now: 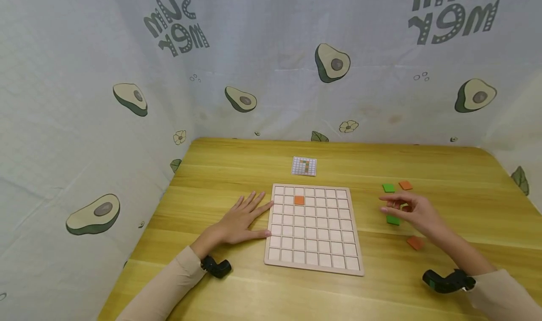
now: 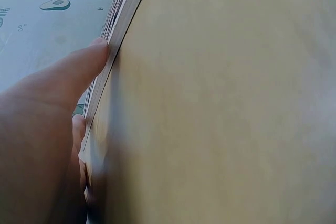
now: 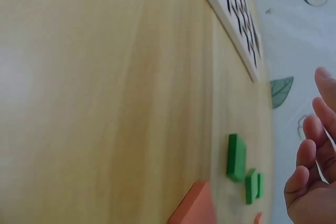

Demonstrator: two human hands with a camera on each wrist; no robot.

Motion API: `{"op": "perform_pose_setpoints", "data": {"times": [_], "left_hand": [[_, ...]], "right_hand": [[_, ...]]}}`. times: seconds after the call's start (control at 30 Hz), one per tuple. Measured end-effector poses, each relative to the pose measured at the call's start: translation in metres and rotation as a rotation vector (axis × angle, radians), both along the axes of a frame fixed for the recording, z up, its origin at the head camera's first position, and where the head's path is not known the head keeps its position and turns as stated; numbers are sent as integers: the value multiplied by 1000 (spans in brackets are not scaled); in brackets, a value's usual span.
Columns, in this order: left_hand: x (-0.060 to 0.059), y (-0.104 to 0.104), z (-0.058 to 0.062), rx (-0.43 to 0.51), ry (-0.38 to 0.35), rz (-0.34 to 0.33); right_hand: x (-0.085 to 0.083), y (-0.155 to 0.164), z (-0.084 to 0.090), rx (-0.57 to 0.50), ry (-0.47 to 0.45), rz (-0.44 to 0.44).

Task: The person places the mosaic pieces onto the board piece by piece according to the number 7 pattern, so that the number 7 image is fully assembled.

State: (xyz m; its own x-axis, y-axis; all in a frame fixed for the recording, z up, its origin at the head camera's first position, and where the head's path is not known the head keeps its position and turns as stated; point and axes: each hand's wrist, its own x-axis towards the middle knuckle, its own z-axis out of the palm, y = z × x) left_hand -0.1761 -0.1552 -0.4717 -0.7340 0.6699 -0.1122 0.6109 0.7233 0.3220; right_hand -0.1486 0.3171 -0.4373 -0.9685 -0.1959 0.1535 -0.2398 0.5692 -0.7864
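Observation:
A pale wooden grid board lies on the table, with one orange square tile in a cell near its top. My left hand is spread flat at the board's left edge, thumb and index fingertip touching the rim. In the left wrist view, the thumb presses against the board's side. Over the loose tiles right of the board hovers my right hand, fingers loosely bent and nothing between them. Around it lie a green tile, another green tile and an orange tile; the hand partly hides others.
Behind the board lies a small printed pattern card showing a coloured grid. Another orange tile rests nearer the front, below the right hand. A white curtain with avocado prints hangs behind and left of the wooden table.

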Motion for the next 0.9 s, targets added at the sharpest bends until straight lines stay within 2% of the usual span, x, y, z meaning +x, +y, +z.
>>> {"op": "perform_pose_setpoints", "data": {"times": [0.53, 0.9], "left_hand": [[-2, -1, -4, -2, 1, 7], [0, 0, -2, 7, -1, -1]], "right_hand": [[14, 26, -17, 113, 5, -71], [17, 30, -25, 68, 3, -49]]}}
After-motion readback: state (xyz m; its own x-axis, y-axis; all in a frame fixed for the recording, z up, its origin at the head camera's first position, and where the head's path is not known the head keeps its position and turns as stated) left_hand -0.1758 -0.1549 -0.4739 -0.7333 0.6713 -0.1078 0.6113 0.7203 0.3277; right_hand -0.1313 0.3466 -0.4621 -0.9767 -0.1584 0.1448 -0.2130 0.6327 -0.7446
